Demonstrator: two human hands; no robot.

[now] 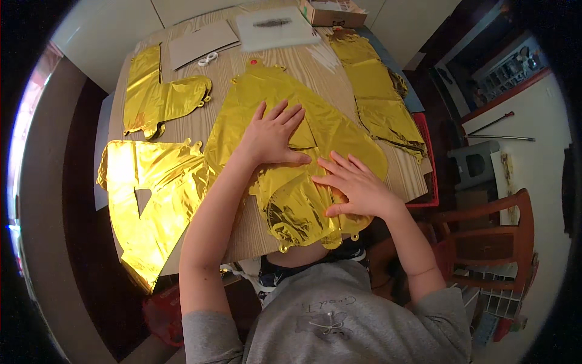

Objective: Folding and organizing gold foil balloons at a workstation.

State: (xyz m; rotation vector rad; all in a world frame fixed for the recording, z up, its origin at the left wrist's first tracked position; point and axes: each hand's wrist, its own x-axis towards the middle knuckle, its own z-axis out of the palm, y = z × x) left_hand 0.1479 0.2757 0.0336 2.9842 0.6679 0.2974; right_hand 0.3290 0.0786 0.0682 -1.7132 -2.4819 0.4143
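A large flat gold foil balloon (248, 97) lies across the middle of the table, with a red dot at its far end. My left hand (276, 136) rests palm down on its centre, fingers spread and pointing away from me. Nearer the front edge, my right hand (356, 187) lies flat with fingers apart on the balloon's right part. Just left of that hand the foil is crinkled and bunched (297, 212), and its small tabs hang at the table's edge. What is under my palms is hidden.
More flat gold foil balloons lie at left (157, 100), near left (148, 197) and far right (373, 79). At the back are a grey board (203, 43), white scissors-like rings (208, 59), a white sheet (276, 36) and a cardboard box (333, 15). A wooden chair (485, 242) stands at right.
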